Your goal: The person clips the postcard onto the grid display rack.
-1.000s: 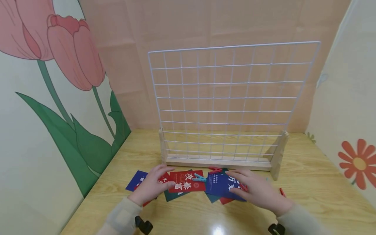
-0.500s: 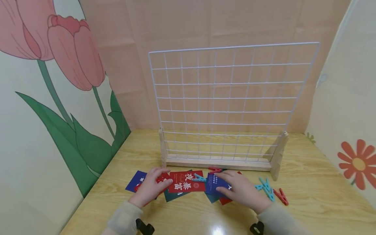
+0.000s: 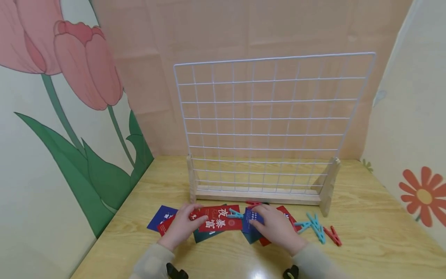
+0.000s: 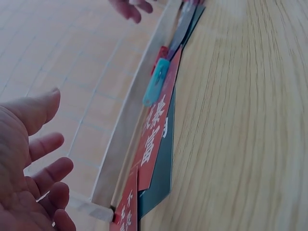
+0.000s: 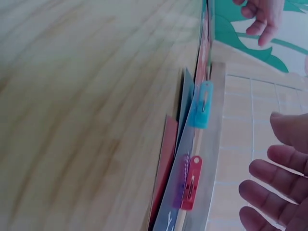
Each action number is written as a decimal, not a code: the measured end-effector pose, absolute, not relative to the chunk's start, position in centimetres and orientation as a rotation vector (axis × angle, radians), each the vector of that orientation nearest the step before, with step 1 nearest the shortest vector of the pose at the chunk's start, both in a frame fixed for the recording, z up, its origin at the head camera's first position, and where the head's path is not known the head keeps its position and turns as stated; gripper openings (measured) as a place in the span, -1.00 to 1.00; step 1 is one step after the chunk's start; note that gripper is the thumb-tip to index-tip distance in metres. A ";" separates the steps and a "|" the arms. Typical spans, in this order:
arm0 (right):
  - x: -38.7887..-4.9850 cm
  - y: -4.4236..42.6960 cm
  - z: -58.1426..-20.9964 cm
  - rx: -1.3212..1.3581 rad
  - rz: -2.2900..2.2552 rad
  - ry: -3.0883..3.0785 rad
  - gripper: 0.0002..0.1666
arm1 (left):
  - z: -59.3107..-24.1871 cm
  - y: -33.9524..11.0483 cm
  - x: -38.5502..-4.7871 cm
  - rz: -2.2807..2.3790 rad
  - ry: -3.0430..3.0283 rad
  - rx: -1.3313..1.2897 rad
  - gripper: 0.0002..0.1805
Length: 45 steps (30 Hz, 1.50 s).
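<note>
My left hand (image 3: 182, 228) hovers over the left part of a row of printed cards, its fingers relaxed and holding nothing. A red card (image 3: 217, 217) with large white characters lies just right of it, over a dark green card (image 3: 205, 235). My right hand (image 3: 277, 226) is above a blue card (image 3: 248, 219) and partly hides it. In the right wrist view the fingers of that hand (image 5: 279, 185) are loosely spread and apart from the cards. A turquoise clothespin (image 3: 235, 214) lies on the red card, with a red clothespin (image 3: 253, 202) behind the blue one.
A white wire grid (image 3: 268, 116) stands upright in a wooden base (image 3: 258, 197) behind the cards. Right of the right hand lie turquoise clothespins (image 3: 316, 228) and a red clothespin (image 3: 333, 235). A painted wall (image 3: 31, 174) borders the table at left.
My right hand has moved left over the cards, uncovering the clothespins and a red card on its right. My left hand has shifted slightly right. The cards look unmoved.
</note>
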State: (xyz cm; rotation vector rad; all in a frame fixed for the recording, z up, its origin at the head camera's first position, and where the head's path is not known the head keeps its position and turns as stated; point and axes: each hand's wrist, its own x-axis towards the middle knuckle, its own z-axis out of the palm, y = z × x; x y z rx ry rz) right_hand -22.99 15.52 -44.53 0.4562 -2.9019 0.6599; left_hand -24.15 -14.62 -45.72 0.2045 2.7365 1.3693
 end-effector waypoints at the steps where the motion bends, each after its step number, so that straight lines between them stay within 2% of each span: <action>1: -23.1 15.4 -44.6 0.457 0.673 -2.897 -0.58 | -45.8 -14.5 -24.2 1.362 2.744 0.205 -0.31; 10: -24.1 13.8 -45.3 0.471 0.699 -2.901 -0.54 | -46.3 -13.2 -25.3 1.286 2.767 0.225 -0.36; 22: -25.7 11.7 -46.0 0.428 0.734 -2.947 -0.53 | -47.0 -11.0 -27.3 1.173 2.799 0.210 -0.53; 40: -27.7 9.5 -46.7 0.411 0.825 -3.026 -0.50 | -48.1 -8.2 -30.4 0.994 2.863 0.428 -0.74; 45: -28.2 9.2 -46.7 0.420 0.807 -3.039 -0.49 | -48.6 -7.8 -31.0 0.991 2.848 0.413 -0.76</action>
